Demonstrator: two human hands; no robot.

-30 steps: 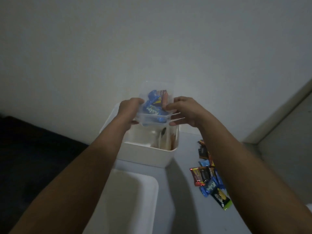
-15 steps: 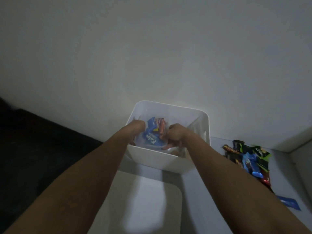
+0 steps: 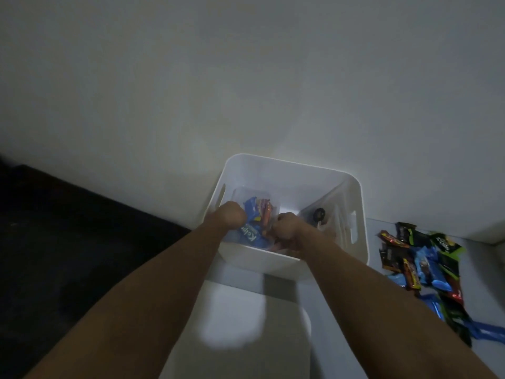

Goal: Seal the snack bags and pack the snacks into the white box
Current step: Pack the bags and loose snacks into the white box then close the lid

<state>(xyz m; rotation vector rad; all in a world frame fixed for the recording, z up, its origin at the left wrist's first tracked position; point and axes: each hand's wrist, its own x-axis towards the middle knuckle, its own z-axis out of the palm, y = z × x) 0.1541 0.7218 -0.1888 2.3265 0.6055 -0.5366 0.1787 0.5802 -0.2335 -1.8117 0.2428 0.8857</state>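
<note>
Snack packets (image 3: pixel 426 266) on pale tabletop (image 3: pixel 336 332)

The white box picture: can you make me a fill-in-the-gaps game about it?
1. Both hands, left hand and right hand, hold a clear snack bag inside the ____ box.
2. The loose snacks lie on the box's ____ side.
3. The biggest wrapper in the bag is ____.

Missing words: white; right; blue

We see a white box (image 3: pixel 287 170), a clear bag (image 3: pixel 254 222) of blue and orange snacks, and loose wrappers (image 3: pixel 426 266) in black, blue, red and green.
</note>
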